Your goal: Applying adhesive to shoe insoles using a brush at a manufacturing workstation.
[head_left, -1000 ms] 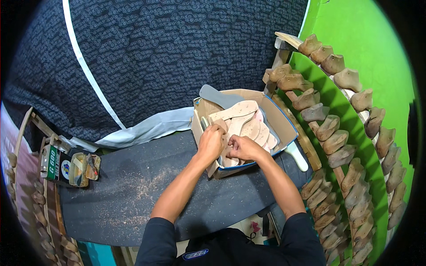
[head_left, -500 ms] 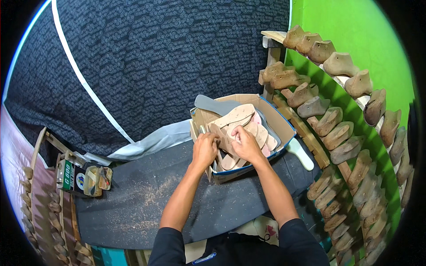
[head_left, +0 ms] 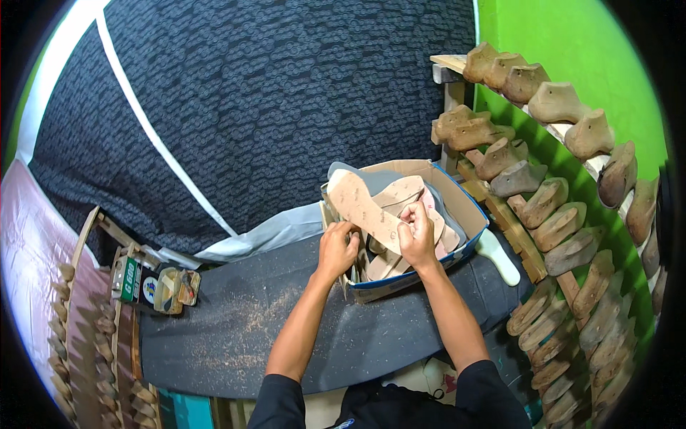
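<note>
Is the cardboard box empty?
No, the cardboard box is full of tan flat sole pieces, and the right hand lifts one long sole out.

Tight inside the box, open bench on your near left.

Your left hand [head_left: 337, 250] and right hand [head_left: 418, 239] sit at the near wall of the cardboard box [head_left: 468, 207], which is packed with tan soles [head_left: 361, 204], so there is little room to reach deeper. Right of your right hand, the rack of wooden shoe lasts [head_left: 550, 214] stands close beside the box, and a white handle [head_left: 496, 257] lies between them. Left of your left hand and back toward you, the dusty dark bench [head_left: 243, 322] lies bare as far as the small tins [head_left: 168, 289]. Beyond the box, the patterned dark cloth [head_left: 286, 107] closes the way.
</note>
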Tool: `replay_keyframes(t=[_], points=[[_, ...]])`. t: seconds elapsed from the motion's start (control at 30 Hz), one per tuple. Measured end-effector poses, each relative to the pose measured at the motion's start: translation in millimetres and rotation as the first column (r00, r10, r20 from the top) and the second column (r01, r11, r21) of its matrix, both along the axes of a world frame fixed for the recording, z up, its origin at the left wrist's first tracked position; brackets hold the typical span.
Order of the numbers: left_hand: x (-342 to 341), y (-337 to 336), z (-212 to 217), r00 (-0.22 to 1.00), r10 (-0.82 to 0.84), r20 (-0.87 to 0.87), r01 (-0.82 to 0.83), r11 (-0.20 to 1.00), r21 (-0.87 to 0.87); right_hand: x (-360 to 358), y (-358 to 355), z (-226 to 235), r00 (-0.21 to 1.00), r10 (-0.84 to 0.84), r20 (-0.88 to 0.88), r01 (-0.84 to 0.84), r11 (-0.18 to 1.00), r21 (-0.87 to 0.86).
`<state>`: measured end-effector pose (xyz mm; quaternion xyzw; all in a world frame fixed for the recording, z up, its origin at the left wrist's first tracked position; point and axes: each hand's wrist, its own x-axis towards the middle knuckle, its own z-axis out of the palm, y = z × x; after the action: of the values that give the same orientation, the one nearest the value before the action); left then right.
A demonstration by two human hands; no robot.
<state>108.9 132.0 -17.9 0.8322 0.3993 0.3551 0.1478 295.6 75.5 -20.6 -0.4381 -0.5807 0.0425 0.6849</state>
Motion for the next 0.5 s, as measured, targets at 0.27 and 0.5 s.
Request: replay_keyframes(t=[0.27,0.5], points=[[-23,-34,18,0.564,-0.089,0.821,0.561,0.771,-0.302,-10,-2,6,0.874,0.456,-0.169,-0.486,0.809,-0.332],[-71,-95,50,0.494,0.041,0.868,0.36,0.899,-0.248,-32,-30,60,0.794,0.602,-0.088,-0.601,0.756,-0.258]])
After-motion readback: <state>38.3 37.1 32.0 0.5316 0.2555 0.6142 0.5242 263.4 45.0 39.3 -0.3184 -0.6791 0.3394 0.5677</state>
